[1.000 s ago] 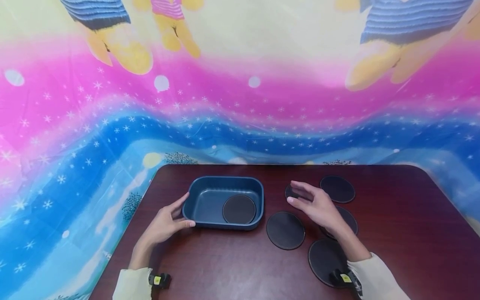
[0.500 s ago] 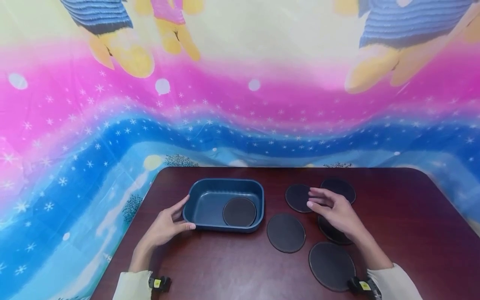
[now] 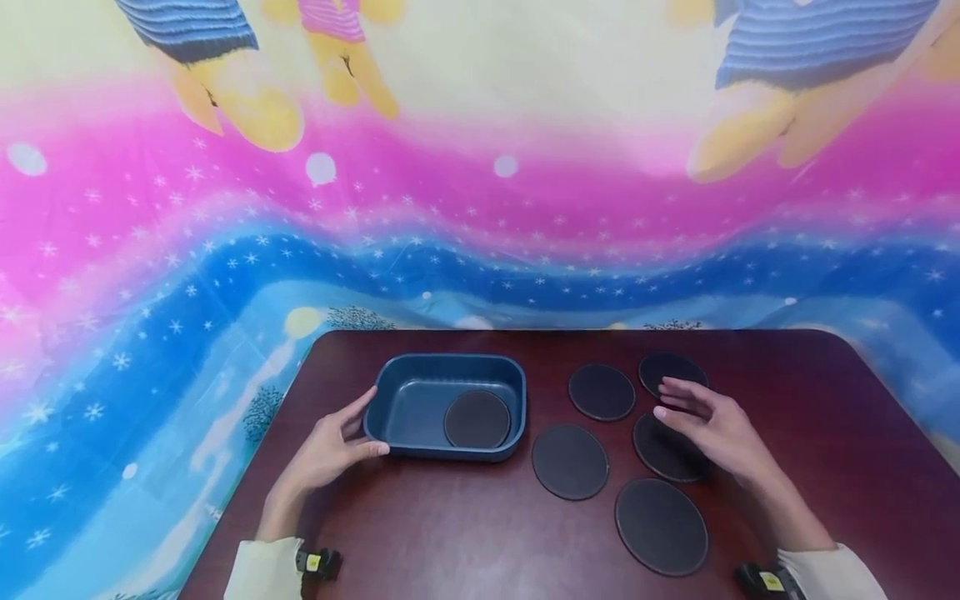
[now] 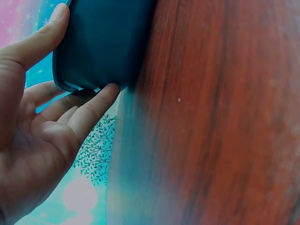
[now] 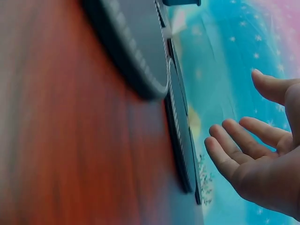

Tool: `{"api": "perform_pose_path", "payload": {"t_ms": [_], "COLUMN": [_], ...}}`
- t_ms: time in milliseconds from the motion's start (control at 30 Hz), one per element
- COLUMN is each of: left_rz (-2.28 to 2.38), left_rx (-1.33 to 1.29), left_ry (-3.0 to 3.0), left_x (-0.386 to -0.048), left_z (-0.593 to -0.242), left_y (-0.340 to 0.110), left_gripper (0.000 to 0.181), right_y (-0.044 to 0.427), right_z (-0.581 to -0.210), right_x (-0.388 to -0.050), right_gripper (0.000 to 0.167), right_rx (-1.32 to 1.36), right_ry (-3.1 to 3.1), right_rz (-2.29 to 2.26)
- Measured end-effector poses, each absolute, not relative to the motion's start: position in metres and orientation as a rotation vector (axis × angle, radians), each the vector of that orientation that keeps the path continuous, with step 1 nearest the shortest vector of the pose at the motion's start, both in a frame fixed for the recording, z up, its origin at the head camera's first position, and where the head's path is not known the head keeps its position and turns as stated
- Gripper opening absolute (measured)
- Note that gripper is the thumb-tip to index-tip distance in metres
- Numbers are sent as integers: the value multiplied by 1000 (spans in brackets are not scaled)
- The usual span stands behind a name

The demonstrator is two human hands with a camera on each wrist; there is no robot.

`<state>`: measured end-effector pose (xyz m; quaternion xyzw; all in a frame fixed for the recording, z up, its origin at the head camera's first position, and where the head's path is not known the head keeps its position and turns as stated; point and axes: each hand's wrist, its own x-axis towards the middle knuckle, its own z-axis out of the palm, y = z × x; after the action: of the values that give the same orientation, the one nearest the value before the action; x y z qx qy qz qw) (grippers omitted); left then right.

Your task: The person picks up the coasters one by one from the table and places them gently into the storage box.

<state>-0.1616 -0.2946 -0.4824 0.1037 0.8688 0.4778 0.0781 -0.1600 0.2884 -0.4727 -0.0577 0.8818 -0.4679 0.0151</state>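
Note:
A blue rectangular baking dish (image 3: pixel 420 408) stands on the table with one round black coaster (image 3: pixel 477 420) lying inside at its right end. My left hand (image 3: pixel 332 446) holds the dish's left end, thumb at the front corner and fingers round the side. In the left wrist view the thumb (image 4: pixel 44 40) and the fingers touch the dish's wall (image 4: pixel 98 47). My right hand (image 3: pixel 712 425) holds nothing; its fingers are loosely spread over the coasters at the right. It partly covers the middle-right coaster (image 3: pixel 663 450) and the back-right coaster (image 3: pixel 666 371).
More coasters lie flat on the dark red table (image 3: pixel 465 533): one at the back (image 3: pixel 602 392), one beside the dish (image 3: pixel 570 462) and one near the front (image 3: pixel 662 527). A patterned cloth (image 3: pixel 480 208) hangs behind the table's back edge.
My right hand has moved right, away from the dish, uncovering the back coaster and the front coaster. The left hand and the dish stay in place.

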Motion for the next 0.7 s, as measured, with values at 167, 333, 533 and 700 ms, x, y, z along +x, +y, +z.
{"api": "perform_pose_path", "payload": {"t_ms": [167, 333, 533, 700], "left_rz": [1420, 1408, 1407, 1422], "left_rx": [302, 301, 319, 309], "left_ry": [2607, 2622, 2615, 2600], "left_x": [-162, -162, -162, -163], "left_z": [-482, -481, -482, -482], "left_y": [-295, -295, -295, -296], "left_gripper": [100, 100, 102, 102], "right_y": [301, 313, 325, 329], "right_z": [-474, -473, -473, -473], "right_x": [-157, -155, -155, -154], "right_gripper": [73, 76, 78, 78], "right_rx": [-187, -207, -257, -324], "right_ry": [2751, 2748, 2774, 2821], "right_rz": [-1402, -1325, -1162, -1030]}}
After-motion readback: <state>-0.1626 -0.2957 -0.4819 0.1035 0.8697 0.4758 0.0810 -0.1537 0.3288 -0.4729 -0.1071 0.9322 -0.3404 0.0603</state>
